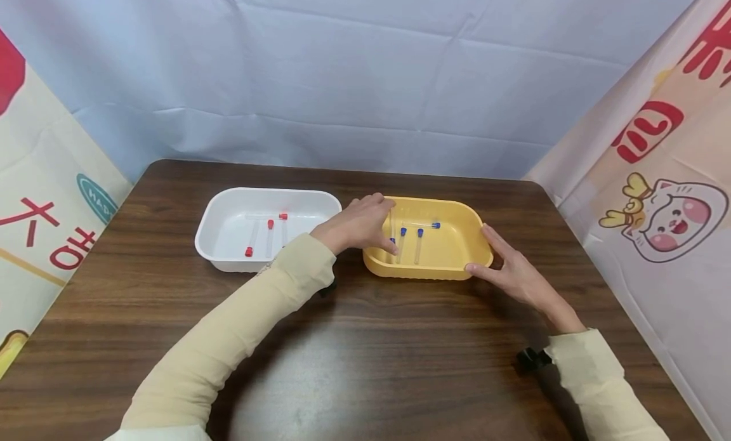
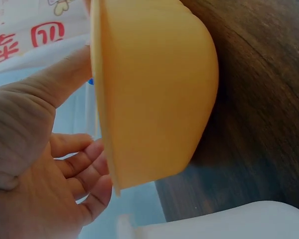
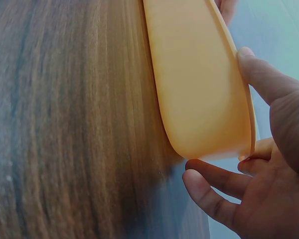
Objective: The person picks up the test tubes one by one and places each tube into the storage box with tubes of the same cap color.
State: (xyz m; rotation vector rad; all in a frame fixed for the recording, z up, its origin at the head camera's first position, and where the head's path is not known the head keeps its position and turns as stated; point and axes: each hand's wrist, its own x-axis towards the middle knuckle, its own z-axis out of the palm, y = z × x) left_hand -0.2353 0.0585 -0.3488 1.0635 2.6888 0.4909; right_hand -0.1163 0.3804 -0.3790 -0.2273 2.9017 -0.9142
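My left hand reaches over the left end of a yellow plastic basin. Between its thumb and fingers is a clear test tube with a blue cap, at about the height of the rim; how firmly it is pinched is hard to see. More blue-capped tubes lie on the basin floor. At the basin's right end, my right hand holds the rim, thumb on the near side and fingers round the end. To the left stands a white basin containing several red-capped tubes.
Both basins stand toward the back of a dark wooden table, with a narrow gap between them. A pale cloth hangs behind the table, and printed cloths hang at both sides. A black device sits below the right wrist.
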